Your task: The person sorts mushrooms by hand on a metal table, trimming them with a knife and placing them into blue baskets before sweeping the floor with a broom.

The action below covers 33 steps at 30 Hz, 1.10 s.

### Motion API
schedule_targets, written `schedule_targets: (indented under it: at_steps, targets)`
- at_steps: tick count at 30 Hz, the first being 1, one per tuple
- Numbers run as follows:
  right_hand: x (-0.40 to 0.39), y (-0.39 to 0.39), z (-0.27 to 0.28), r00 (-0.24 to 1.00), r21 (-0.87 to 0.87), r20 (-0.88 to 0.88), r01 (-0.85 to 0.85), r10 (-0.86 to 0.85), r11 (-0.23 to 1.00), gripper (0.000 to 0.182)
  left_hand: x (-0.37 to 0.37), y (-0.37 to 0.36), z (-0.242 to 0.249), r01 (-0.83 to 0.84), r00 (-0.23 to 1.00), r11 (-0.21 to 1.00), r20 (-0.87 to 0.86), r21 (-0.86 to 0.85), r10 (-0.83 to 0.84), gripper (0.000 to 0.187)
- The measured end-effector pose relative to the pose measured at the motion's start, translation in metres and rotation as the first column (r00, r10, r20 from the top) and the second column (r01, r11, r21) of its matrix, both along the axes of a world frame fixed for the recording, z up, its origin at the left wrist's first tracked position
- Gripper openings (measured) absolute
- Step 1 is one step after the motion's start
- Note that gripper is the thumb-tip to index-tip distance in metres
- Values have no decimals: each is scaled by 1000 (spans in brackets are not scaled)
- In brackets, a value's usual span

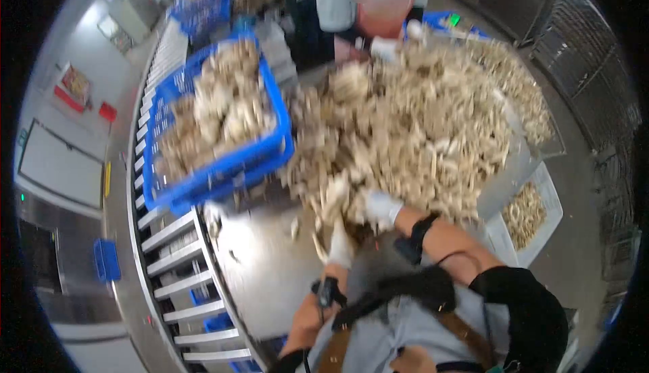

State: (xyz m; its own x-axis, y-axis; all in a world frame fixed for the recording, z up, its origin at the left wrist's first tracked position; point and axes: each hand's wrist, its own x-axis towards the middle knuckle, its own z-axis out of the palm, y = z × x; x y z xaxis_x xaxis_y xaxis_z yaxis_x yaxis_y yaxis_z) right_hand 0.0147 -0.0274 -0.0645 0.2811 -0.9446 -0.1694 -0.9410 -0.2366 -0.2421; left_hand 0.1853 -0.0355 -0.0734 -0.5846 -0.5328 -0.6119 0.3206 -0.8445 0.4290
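A large heap of pale, brownish mushrooms (412, 136) covers the steel table (267, 258). My left hand (341, 246), in a white glove, is at the near edge of the heap, closed around the lower part of a pale mushroom cluster (334, 194). Close to its right, my white-gloved right hand (380, 208) touches the mushrooms at the same edge. Its fingers are blurred and partly hidden among the pieces, so their grip does not show. A few loose bits lie on the bare steel left of my hands.
A blue crate (284, 140) full of mushroom clusters stands at the left, by a roller conveyor (182, 258). Across the heap, a co-worker's gloved hand (385, 49) touches the mushrooms. On the right are a white bin (551, 201) of mushroom pieces and wire racks (581, 55).
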Motion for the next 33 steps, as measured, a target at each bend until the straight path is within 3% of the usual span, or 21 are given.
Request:
schedule_targets:
  at_steps: [2, 4, 7, 9, 11, 12, 13, 15, 16, 18, 19, 20, 22, 23, 24, 25, 26, 27, 30, 31, 33]
  targets:
    - [16, -14, -11, 916, 276, 93, 352, -390, 894, 55, -1, -6, -20, 10, 991, 1000, 136, -3, -10, 78]
    - [18, -8, 45, 776, 466, 359, 331, -518, 820, 75, 4, -5, -27, 43, 976, 990, -217, 138, -12, 83]
    - [17, 37, 21, 734, 192, 579, 300, -355, 934, 75, 5, 9, 2, 67, 951, 991, -308, 119, -27, 69]
    - [25, 73, 43, 766, 121, 490, 412, -416, 903, 73, 1, 17, 1, 168, 944, 984, -298, 62, -143, 71]
    - [12, 89, 70, 610, 250, 626, 433, -486, 866, 73, -11, 21, 14, 188, 927, 982, -335, 20, -171, 61]
    - [3, 96, 79, 522, 312, 681, 427, -513, 849, 73, -17, 25, 20, 165, 951, 975, -238, -149, -198, 56]
    - [-3, 100, 36, 276, 218, 898, 400, -344, 890, 77, -22, 30, 26, 157, 969, 936, -132, -314, -207, 51]
    - [-19, 104, 44, -297, 569, 799, 95, -522, 817, 72, -43, 50, 85, 166, 986, 797, 102, -581, -131, 35]
    - [-30, 102, 35, -374, 622, 719, -29, -585, 783, 69, -52, 56, 83, 156, 986, 746, 148, -648, -77, 34]
    - [-43, 99, 47, -342, 693, 635, -143, -692, 707, 67, -60, 75, 56, 154, 971, 639, 234, -753, 42, 34]
    - [-47, 105, 47, -187, 624, 761, -46, -621, 780, 65, -62, 86, 41, 159, 958, 581, 268, -798, 106, 34]
    - [-51, 111, 46, -18, 537, 844, 51, -536, 842, 65, -60, 94, 31, 100, 969, 661, 224, -743, 104, 34]
    - [-51, 130, 37, 669, -153, 742, 208, -26, 966, 66, -54, 104, 19, -67, 995, 891, 38, -450, 94, 34]
    - [-59, 139, 18, 789, -208, 612, 102, 48, 973, 62, -70, 106, 45, -258, 966, 966, 29, -26, 258, 37]
    - [-67, 148, -2, 873, -258, 469, -13, 137, 966, 59, -61, 109, 21, -150, 984, 981, -113, -126, 136, 40]
    - [-65, 152, 10, 549, 139, 810, 161, -206, 977, 52, -63, 112, 25, -63, 971, 968, -240, -242, 4, 43]
    - [-65, 155, 27, 89, 549, 823, 124, -560, 827, 47, -62, 127, 31, -15, 993, 934, 107, -356, 56, 43]
    - [-61, 160, -5, -72, 595, 803, 37, -591, 803, 40, -61, 136, 37, 31, 973, 910, 221, -413, 67, 44]
    - [-69, 161, -21, 172, 687, 717, -11, -675, 727, 39, -60, 151, 22, -148, 943, 908, 221, -391, 249, 46]
    - [-71, 170, 33, -125, 623, 779, 36, -615, 782, 35, -62, 154, 22, -167, 933, 915, 241, -366, 267, 50]
    - [-73, 174, 28, -114, 576, 812, -5, -573, 817, 33, -86, 166, 57, -191, 947, 883, 157, -428, 280, 56]
